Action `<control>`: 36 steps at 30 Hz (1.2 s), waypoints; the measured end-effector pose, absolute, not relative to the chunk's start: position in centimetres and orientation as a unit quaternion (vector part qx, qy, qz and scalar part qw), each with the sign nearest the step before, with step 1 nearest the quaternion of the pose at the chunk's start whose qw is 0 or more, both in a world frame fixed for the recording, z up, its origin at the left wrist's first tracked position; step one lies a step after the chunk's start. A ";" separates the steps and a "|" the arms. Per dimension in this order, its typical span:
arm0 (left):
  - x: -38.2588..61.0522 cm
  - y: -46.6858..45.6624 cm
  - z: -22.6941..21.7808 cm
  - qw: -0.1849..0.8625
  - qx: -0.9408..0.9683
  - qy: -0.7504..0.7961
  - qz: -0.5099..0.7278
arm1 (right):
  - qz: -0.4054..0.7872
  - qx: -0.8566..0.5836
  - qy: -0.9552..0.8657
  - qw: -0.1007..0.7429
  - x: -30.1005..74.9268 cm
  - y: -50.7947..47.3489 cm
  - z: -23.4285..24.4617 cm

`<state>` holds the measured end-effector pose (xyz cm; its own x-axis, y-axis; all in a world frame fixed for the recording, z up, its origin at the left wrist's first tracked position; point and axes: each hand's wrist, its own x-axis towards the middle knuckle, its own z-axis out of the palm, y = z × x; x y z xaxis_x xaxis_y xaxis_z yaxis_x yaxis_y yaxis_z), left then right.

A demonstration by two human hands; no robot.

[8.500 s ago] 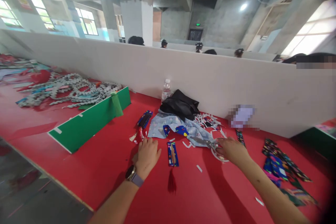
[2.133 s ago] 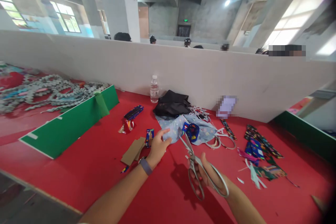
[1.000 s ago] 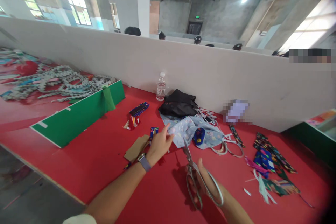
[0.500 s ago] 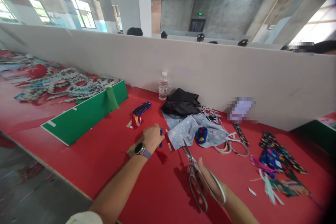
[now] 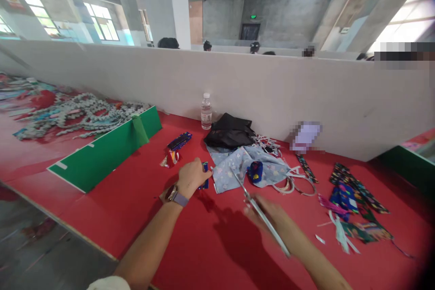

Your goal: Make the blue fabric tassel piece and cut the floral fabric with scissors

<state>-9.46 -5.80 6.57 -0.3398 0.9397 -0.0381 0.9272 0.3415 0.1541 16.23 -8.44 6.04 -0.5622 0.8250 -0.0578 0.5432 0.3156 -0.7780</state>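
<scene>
My left hand (image 5: 190, 176), with a watch on the wrist, is closed over a small blue patterned fabric piece (image 5: 205, 175) on the red table (image 5: 210, 244). A brown cardboard piece (image 5: 163, 195) lies partly under that wrist. My right hand (image 5: 272, 215) grips steel scissors (image 5: 253, 201), whose blades point up and left toward a pale blue floral cloth (image 5: 243, 167). On that cloth sits a dark blue bundle (image 5: 254, 171). The right hand and the scissors are blurred.
A water bottle (image 5: 205, 112) and a black bag (image 5: 229, 132) stand by the white partition (image 5: 238, 86). A green board (image 5: 105, 149) lies at left, with grey braided strips (image 5: 84, 115) behind it. Patterned fabric strips (image 5: 353, 199) lie at right. Heads of other people show beyond the partition.
My right hand has swung the scissors forward toward the pale blue cloth, turning them edge-on. My left hand stays closed on the blue fabric piece, shifted slightly.
</scene>
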 end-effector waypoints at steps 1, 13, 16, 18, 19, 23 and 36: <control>-9.2 -6.0 6.8 0.061 0.573 0.816 0.053 | 0.335 -0.444 -0.806 0.202 15.7 -7.3 5.8; -4.8 -8.5 7.3 0.073 0.634 0.767 0.063 | 0.260 -0.445 -0.840 0.168 13.8 -1.4 2.2; -3.4 -8.1 5.9 0.080 0.646 0.756 0.064 | 0.303 -0.452 -0.821 0.171 15.5 -2.9 2.5; -2.7 -7.6 4.9 0.083 0.661 0.743 0.069 | 0.331 -0.458 -0.805 0.181 16.4 -3.8 2.8; -2.6 -7.3 4.5 0.081 0.668 0.736 0.070 | 0.340 -0.462 -0.797 0.187 16.7 -4.1 3.0; -3.8 -5.7 3.7 0.048 0.684 0.724 0.073 | 0.355 -0.474 -0.780 0.201 17.3 -4.8 3.0; -8.1 -2.0 3.6 0.024 0.679 0.732 0.046 | 0.367 -0.468 -0.777 0.208 16.2 -5.4 2.0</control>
